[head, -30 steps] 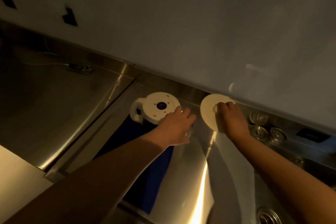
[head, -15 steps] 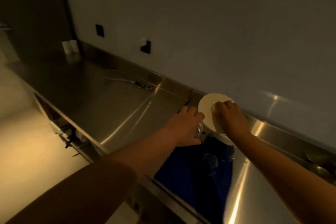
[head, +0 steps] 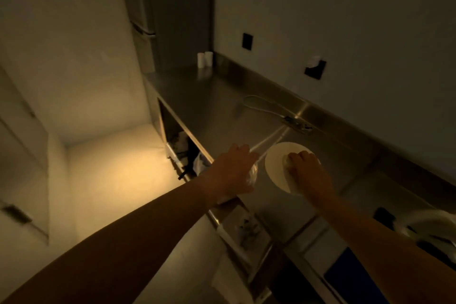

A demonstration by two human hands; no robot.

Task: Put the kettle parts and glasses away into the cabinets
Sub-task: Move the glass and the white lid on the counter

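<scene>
My right hand (head: pixel 308 173) grips a round white kettle lid (head: pixel 277 166) by its knob and holds it tilted above the steel counter (head: pixel 222 103). My left hand (head: pixel 234 170) is curled round a clear glass (head: pixel 253 175), mostly hidden under the palm, over the counter's front edge. A white kettle part (head: pixel 429 222) lies blurred at the far right, beside a blue mat (head: pixel 352 276). Below the counter an open cabinet (head: pixel 177 138) shows dark items inside.
A white cable (head: pixel 261 103) loops across the counter to a plug near the back wall. Two small white cups (head: pixel 204 59) stand in the far corner. Black wall sockets (head: pixel 315 69) sit on the wall. A tall steel unit (head: pixel 172 7) closes off the counter's far end.
The view has swung left and away from the sink area. Both hands have travelled left along the counter, still carrying the lid and the glass; the open cabinet has come into view.
</scene>
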